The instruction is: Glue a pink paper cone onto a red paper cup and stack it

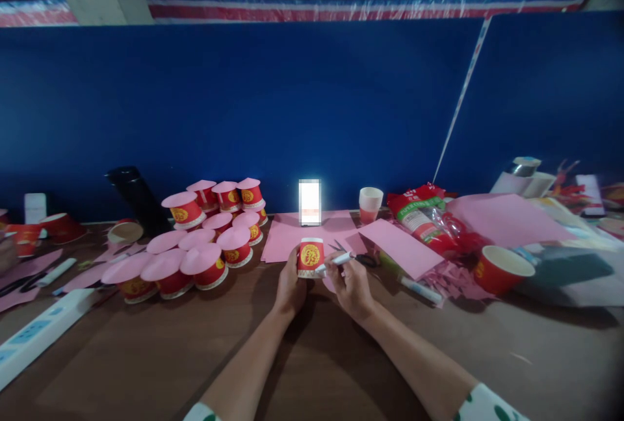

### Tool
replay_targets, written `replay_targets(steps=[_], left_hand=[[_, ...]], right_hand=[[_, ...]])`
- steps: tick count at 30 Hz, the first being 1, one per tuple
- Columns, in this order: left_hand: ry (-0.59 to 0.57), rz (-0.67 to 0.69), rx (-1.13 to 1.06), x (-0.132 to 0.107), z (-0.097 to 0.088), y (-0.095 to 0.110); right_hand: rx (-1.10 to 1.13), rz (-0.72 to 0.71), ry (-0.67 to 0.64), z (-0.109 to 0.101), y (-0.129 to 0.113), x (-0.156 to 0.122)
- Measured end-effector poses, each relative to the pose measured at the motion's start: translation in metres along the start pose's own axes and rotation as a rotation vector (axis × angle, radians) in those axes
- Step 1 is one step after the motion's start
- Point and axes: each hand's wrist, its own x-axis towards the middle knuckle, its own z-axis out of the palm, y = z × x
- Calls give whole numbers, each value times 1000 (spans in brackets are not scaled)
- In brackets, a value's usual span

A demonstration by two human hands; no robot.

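Note:
My left hand (288, 284) is wrapped round a red paper cup (311, 256) with a gold emblem, standing upside down on pink paper at the middle of the brown table (146, 356). My right hand (351, 282) is closed on a white marker pen (336, 261), whose tip is at the cup's lower right side. Scissors (358, 256) lie just behind my right hand. Pink paper sheets (292, 236) lie behind the cup.
Several upturned red cups capped with pink paper discs (205, 239) crowd the left. A lit phone (309, 201) stands against the blue wall, with a small cup (370, 203) and red packet (424, 219) to its right. An open red cup (500, 269) and a power strip (39, 333) flank me.

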Motion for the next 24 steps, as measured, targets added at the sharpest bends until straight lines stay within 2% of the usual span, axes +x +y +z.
replay_targets(steps=[8, 24], left_hand=[[-2, -16, -28, -1, 0, 4], [4, 21, 19, 1, -1, -4]], right_hand=[[15, -15, -7, 0, 1, 0], [10, -15, -12, 2, 2, 0]])
